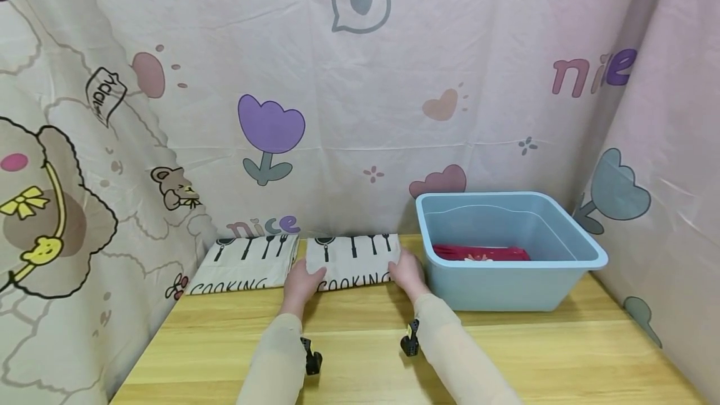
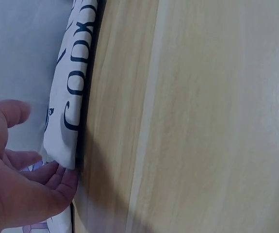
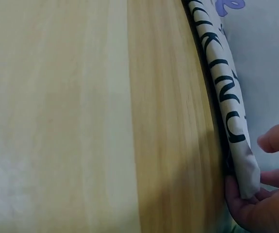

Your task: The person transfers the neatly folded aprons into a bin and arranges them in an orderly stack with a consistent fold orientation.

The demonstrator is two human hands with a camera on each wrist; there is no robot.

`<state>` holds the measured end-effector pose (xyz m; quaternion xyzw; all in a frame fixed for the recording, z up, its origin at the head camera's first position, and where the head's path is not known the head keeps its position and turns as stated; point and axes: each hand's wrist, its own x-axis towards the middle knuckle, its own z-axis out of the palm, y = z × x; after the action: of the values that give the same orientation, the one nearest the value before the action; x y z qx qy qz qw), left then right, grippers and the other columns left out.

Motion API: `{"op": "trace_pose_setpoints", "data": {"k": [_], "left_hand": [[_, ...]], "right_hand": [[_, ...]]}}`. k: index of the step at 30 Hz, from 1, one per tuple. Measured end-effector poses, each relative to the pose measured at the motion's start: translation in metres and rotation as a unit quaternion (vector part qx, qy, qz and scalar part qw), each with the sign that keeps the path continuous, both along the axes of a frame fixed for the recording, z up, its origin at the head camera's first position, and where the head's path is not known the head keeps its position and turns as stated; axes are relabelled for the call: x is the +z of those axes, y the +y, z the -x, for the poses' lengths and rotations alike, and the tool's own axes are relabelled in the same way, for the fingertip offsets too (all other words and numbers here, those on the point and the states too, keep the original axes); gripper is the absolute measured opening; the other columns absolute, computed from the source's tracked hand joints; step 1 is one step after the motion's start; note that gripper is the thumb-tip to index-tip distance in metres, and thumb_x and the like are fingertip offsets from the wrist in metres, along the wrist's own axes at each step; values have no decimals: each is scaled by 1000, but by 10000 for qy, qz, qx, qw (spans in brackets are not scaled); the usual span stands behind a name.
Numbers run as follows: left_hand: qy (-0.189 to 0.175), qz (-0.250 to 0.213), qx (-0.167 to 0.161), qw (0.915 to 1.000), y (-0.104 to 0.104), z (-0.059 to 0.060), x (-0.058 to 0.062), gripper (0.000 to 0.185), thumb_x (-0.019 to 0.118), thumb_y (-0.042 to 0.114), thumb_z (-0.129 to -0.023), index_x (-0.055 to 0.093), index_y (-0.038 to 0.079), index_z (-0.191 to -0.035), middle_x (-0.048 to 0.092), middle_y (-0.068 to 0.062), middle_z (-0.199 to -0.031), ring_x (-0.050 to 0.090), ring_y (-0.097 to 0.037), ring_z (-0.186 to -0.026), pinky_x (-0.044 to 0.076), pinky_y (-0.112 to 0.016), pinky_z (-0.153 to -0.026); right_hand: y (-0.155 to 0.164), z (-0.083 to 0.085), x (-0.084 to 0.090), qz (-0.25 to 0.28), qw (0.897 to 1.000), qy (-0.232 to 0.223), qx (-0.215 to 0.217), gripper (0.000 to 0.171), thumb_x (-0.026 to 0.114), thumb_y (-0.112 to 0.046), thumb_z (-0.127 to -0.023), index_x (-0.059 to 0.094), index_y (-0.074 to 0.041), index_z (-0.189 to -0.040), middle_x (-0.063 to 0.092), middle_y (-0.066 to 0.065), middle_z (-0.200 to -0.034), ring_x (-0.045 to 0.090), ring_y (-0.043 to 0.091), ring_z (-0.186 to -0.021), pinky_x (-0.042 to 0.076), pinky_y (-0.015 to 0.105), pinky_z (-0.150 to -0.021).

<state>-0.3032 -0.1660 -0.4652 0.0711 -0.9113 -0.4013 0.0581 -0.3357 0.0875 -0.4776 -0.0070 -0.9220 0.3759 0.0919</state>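
Two folded white cloths printed with black kitchen utensils and the word COOKING lie side by side at the back of the table. My left hand [image 1: 302, 280] is at the left edge of the right-hand folded cloth [image 1: 353, 261], and my right hand [image 1: 407, 270] is at its right edge. In the left wrist view, fingertips touch the end of the cloth [image 2: 72, 82], with the thumb held apart from it. Fingers on the right hand reach beneath the other end of the cloth [image 3: 248, 170]; that thumb also stands off. The left-hand folded cloth [image 1: 244, 264] lies beside my left hand.
A light blue plastic bin [image 1: 506, 286] stands to the right of my right hand, with a folded red item [image 1: 484, 254] inside. The wooden table [image 1: 360, 355] meets a printed curtain [image 1: 360, 99] at the back, and curtains hang along both sides.
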Motion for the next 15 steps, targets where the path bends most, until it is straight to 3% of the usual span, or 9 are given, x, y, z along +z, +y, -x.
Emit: {"op": "trace_pose_setpoints", "data": {"k": [8, 15], "left_hand": [[-39, -35, 101, 9999, -3, -3, 4, 57, 58, 16, -94, 43, -22, -133, 47, -40, -133, 45, -54, -123, 37, -56, -106], [-248, -305, 319, 9987, -10, -4, -3, 53, 52, 2, -85, 46, -21, -132, 46, -39, -135, 41, -53, -127, 34, -55, -108]], "right_hand": [[4, -2, -3, 536, 9980, -255, -214, 35, 56, -3, -87, 55, 16, -117, 62, 29, -110, 61, 40, -101, 50, 50, -90], [8, -4, -2, 901, 9947, -458, -198, 24, 58, -3, -83, 61, 15, -99, 64, 24, -94, 58, 31, -84, 52, 48, -82]]}}
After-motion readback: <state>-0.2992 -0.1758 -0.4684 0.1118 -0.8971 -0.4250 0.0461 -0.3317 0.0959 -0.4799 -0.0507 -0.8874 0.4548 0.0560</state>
